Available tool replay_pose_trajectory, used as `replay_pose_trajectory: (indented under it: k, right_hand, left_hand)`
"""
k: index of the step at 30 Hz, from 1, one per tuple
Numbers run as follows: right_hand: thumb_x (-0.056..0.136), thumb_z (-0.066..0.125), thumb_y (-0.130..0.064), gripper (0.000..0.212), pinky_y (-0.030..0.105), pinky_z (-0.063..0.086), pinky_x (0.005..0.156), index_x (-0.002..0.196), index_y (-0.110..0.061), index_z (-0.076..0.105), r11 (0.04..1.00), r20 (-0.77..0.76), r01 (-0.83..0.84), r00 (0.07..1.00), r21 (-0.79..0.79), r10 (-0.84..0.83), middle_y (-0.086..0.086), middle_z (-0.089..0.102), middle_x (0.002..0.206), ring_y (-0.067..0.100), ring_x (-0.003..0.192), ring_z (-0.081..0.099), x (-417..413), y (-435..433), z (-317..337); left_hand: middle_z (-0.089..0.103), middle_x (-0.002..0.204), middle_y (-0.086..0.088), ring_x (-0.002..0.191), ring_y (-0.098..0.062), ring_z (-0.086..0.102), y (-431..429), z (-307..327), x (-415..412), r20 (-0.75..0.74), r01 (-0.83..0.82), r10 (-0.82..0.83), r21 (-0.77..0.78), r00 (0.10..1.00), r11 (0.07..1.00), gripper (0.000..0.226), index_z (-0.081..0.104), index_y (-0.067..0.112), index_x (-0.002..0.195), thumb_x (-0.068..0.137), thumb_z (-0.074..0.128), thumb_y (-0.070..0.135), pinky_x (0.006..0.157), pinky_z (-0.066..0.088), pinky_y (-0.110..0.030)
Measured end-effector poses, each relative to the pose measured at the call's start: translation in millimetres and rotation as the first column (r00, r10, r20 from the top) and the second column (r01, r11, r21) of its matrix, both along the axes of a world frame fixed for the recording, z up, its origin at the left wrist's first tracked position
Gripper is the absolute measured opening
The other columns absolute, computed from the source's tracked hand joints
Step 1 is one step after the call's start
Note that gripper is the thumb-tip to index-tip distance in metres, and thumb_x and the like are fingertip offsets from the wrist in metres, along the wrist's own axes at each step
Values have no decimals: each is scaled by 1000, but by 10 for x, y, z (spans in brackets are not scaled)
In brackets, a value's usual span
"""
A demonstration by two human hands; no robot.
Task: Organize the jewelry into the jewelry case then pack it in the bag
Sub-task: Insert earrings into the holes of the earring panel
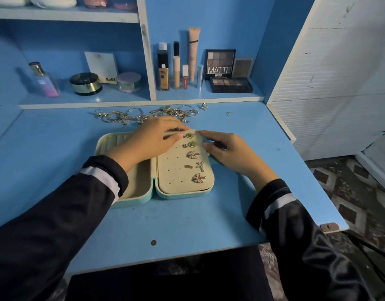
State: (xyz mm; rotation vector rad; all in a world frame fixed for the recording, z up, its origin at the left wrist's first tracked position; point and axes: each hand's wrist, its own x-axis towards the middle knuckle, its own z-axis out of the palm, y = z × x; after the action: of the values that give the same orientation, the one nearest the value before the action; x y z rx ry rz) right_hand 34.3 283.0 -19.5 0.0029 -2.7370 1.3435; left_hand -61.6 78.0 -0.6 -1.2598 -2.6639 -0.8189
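A mint-green jewelry case [183, 195] lies open in the middle of the blue desk [187, 224]. Its right half carries a cream earring panel [174, 170] with two green stud earrings [190, 140] at the far end and several gold leaf-shaped earrings [197, 178] below them. My left hand [152, 140] reaches across the case and pinches the panel's far edge, thumb beside the upper green earring. My right hand [228, 153] rests on the panel's right edge with fairly straight fingers. A pile of loose rings, hoops and chains [143, 115] lies just behind the case. No bag is in view.
Two small earrings [204, 106] [228, 113] lie apart at the desk's back right. Behind the desk, shelves hold a perfume bottle [45, 80], compacts [85, 83], makeup tubes [176, 68] and eyeshadow palettes [230, 84]. A white panel [328, 72] bounds the right side.
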Motion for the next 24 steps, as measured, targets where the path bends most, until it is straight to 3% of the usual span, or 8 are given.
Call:
replay_pose_trajectory:
  k: [5, 8, 14, 19, 24]
  right_hand:
    - [96, 58, -23, 33, 20, 51, 84, 129, -23, 60, 999, 17, -28, 999, -41, 29, 0, 69, 115, 3, 97, 66, -38, 73, -6]
    - [94, 61, -24, 31, 19, 48, 93, 125, -20, 63, 999, -14, 43, 999, -19, -43, -2, 68, 116, 5, 107, 62, -114, 187, -1]
    - [91, 63, -17, 20, 0, 41, 73, 110, -12, 70, 960, -134, 280, 950, -31, -281, -4, 68, 94, 3, 80, 60, -317, 496, 9]
    - [91, 60, -13, 17, -2, 37, 66, 104, -12, 71, 921, -166, 389, 910, 27, -379, -1, 67, 91, 10, 81, 58, -569, 723, -52]
    - [90, 58, -9, 19, -2, 35, 68, 106, -7, 70, 906, -184, 411, 902, 96, -390, 2, 66, 94, 12, 84, 56, -765, 856, -112]
  left_hand:
    - [67, 117, 5, 106, -5, 56, 45, 43, -71, 35, 19, -18, -34, 999, 999, 24, 69, 20, 118, 97, 58, 21, 94, 37, -20]
    - [65, 114, 11, 104, -4, 55, 120, 114, -151, 91, 31, -23, -81, 996, 996, 23, 69, 26, 117, 97, 57, 26, 91, 41, -24]
    - [67, 113, 9, 105, -5, 57, 352, 134, -401, 110, 21, -15, -56, 994, 998, 23, 70, 25, 117, 97, 58, 26, 92, 40, -21]
    - [68, 114, 2, 109, -13, 57, 605, 73, -638, 95, -36, 38, -21, 995, 999, 21, 71, 20, 113, 97, 59, 24, 90, 38, -22]
    - [68, 108, -3, 107, -19, 58, 815, 0, -858, 61, -49, 51, -36, 997, 998, 19, 71, 20, 110, 96, 59, 24, 90, 42, -29]
